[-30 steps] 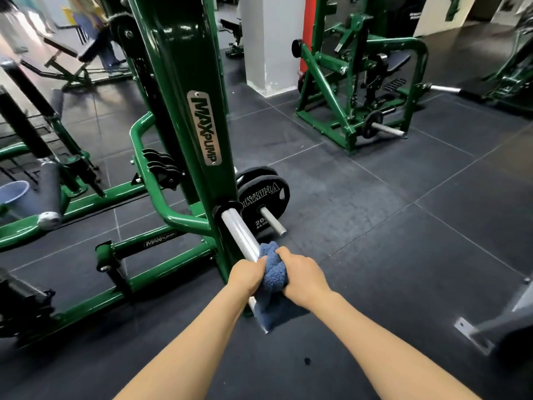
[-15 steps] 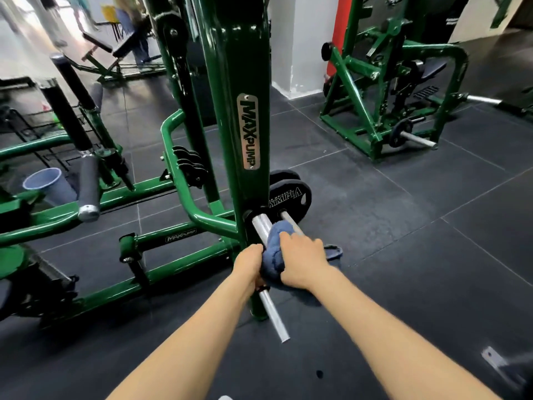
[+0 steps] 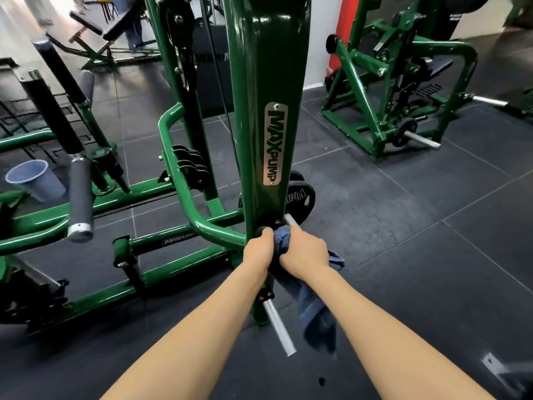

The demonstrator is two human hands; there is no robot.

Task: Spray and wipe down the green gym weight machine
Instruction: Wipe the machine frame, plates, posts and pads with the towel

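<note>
Both hands, left hand (image 3: pixel 257 249) and right hand (image 3: pixel 305 251), grip a blue terry cloth (image 3: pixel 313 307) around the silver steel peg (image 3: pixel 278 327) of the glossy green machine upright (image 3: pixel 268 82); a grey plastic bucket (image 3: pixel 36 180) sits at nine o'clock.

One wide-angle view from the person's head looks forward and steeply down, close over both forearms, onto the green machine's upright post (image 3: pixel 268 82) and the dark tiled floor (image 3: pixel 403 226); straight lines bow at the edges.

a gym: green weight machines (image 3: pixel 268 82), rubber floor tiles (image 3: pixel 403 226).
</note>
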